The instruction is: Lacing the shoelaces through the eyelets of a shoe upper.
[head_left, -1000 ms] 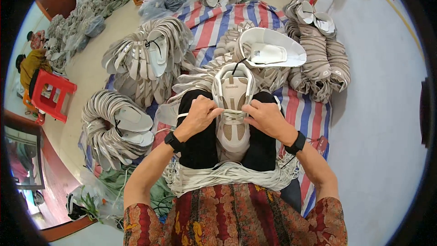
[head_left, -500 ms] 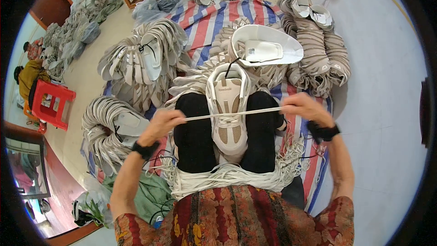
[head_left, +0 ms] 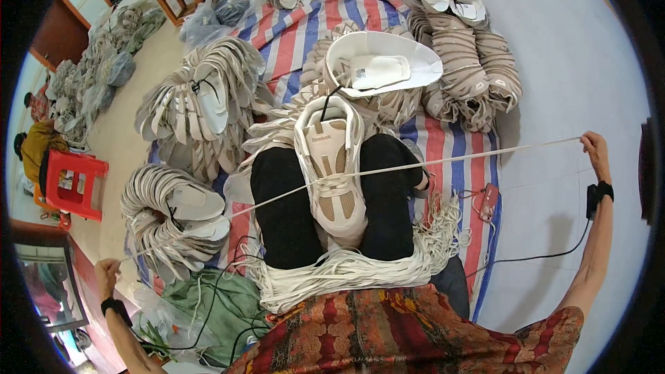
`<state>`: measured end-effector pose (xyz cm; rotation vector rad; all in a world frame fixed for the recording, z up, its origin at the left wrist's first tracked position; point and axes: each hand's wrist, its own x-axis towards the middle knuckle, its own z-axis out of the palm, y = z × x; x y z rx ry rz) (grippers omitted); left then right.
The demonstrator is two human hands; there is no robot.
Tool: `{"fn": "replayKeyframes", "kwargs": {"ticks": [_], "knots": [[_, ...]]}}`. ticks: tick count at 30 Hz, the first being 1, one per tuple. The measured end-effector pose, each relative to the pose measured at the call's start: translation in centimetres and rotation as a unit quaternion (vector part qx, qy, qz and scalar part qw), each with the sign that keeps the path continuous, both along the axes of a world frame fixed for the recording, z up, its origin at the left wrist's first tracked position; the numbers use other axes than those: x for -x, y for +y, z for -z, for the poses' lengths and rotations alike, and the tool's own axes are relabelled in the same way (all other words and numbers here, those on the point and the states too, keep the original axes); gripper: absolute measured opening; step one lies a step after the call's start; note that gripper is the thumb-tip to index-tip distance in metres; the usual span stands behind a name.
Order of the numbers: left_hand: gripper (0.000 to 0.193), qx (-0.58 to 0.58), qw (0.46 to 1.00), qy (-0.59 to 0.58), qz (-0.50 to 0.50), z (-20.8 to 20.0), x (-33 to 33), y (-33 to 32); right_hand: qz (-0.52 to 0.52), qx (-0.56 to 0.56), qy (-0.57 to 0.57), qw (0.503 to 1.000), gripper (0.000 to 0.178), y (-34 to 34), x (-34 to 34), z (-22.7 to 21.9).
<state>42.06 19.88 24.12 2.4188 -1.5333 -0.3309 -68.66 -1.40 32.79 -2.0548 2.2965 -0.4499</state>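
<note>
A beige and white shoe upper (head_left: 331,173) lies between my knees, toe toward me. One pale shoelace (head_left: 443,159) runs through its lower eyelets and stretches out taut to both sides. My left hand (head_left: 108,277), far out at the lower left, is closed on one end of the lace. Out to the right and higher up, my right hand (head_left: 596,151) pinches the other end. A bundle of loose white laces (head_left: 339,268) lies across my lap. Behind the upper, a white-lined piece with an insole board (head_left: 381,69) rests on stacked uppers.
Bundled shoe uppers (head_left: 201,90) stand at left, with a curled stack (head_left: 156,215) nearer me. More tied uppers (head_left: 471,62) are at right on the striped sheet (head_left: 291,41). A red stool (head_left: 76,180) stands left; a black cable (head_left: 540,256) hangs from my right wrist.
Both hands have moved wide apart, the left out and down, the right out and slightly up. The lace is drawn out much longer on both sides of the upper.
</note>
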Motion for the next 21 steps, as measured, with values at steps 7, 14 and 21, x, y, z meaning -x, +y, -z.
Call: {"fn": "replayKeyframes", "kwargs": {"ticks": [7,14,21], "knots": [[0.019,0.061,0.974,0.100,-0.195,-1.2,-7.7,8.4,0.046,0.286,0.218,0.932,0.024,6.0,9.8,-3.9],[0.028,0.210,0.910,-0.236,-0.269,2.0,-15.2,14.7,0.207,0.375,-0.212,0.878,0.031,5.4,-1.8,7.6],[0.044,0.451,0.780,0.417,-0.118,10.1,-1.6,-2.1,-0.078,0.164,-0.611,0.771,0.027,2.7,-31.3,10.4]]}}
